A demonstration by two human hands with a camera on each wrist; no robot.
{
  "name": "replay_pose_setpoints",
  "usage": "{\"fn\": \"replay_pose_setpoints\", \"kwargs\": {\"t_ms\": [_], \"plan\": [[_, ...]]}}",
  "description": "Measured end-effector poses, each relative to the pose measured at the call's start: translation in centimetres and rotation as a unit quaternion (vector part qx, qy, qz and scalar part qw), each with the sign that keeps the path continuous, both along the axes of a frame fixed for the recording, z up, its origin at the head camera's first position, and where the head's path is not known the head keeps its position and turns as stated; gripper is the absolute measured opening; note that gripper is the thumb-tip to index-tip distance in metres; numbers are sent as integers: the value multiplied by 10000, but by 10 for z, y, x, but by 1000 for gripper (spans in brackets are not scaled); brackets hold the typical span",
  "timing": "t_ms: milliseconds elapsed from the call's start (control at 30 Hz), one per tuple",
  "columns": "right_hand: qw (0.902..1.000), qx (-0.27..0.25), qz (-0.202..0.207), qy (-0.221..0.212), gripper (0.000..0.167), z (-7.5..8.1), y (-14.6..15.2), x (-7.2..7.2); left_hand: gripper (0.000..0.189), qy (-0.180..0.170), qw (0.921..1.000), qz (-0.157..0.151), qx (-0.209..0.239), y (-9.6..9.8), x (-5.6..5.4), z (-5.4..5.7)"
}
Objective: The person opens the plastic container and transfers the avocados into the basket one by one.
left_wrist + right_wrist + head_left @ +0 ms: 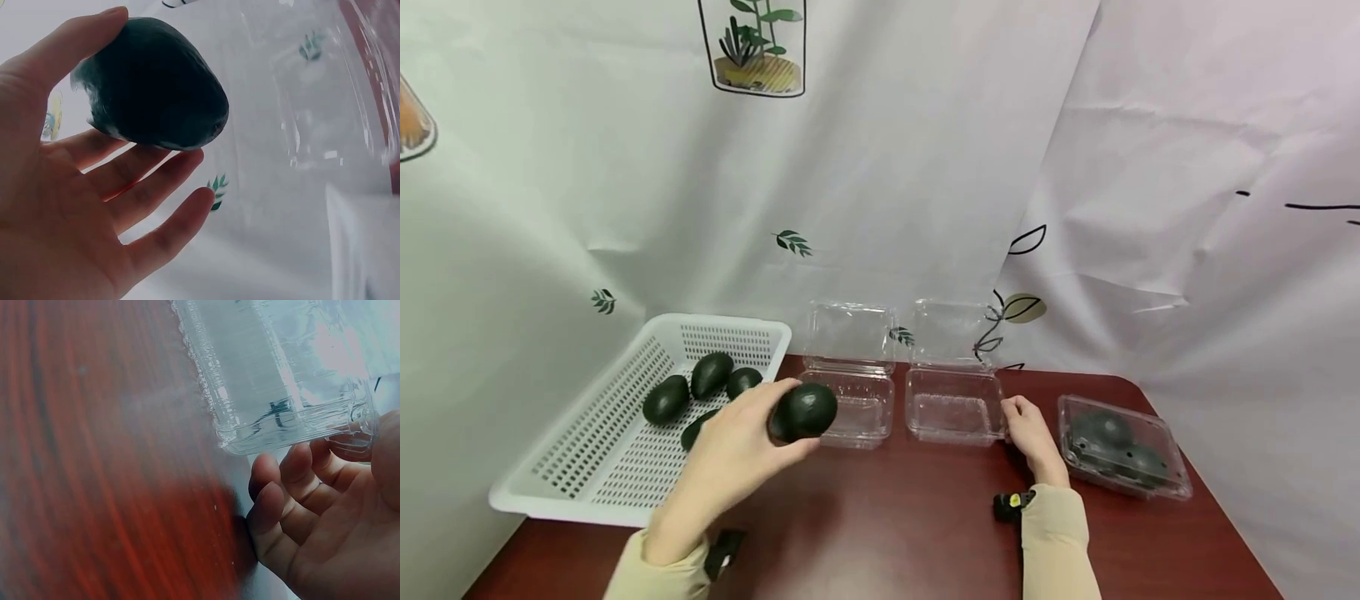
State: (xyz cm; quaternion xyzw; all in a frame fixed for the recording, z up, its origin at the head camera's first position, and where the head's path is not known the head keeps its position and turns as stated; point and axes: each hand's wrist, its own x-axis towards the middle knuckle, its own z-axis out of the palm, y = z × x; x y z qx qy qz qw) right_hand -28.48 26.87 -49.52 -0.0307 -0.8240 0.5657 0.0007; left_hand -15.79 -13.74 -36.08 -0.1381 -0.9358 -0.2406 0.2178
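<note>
Finding loose avocados (667, 400) in white basket (580, 514); gripping single avocado (806, 410) just beside it in left hand (737, 446), presumably round the sides for security; pinching rightmost open clamshell (955, 437) with right hand (1028, 427), apparently to steady it; noting closed clamshell (1172, 487) apart, far right.

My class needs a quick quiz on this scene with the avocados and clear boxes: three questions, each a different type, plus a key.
1. True or false: the left hand holds an avocado.
2. What does the right hand touch?
A) the closed clear box
B) an open clear box
C) an avocado
3. Fill in the blank: several other avocados lie loose in the white ____.

Key: 1. True. 2. B. 3. Basket.
</note>
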Motion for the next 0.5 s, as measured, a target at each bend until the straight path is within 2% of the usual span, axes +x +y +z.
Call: {"fn": "replay_pose_setpoints", "kwargs": {"t_ms": [233, 367, 500], "plan": [[9999, -1, -63, 112, 28, 5, -2, -3, 71, -40, 9980, 11, -628, -49, 10, 4], [9999, 106, -30, 15, 28, 4, -6, -2, 79, -390, 9946, 260, -929, -87, 14, 2], [9999, 99, -75, 14, 28, 4, -7, -2, 84, -695, 9915, 338, -1042, -119, 8, -3]]}}
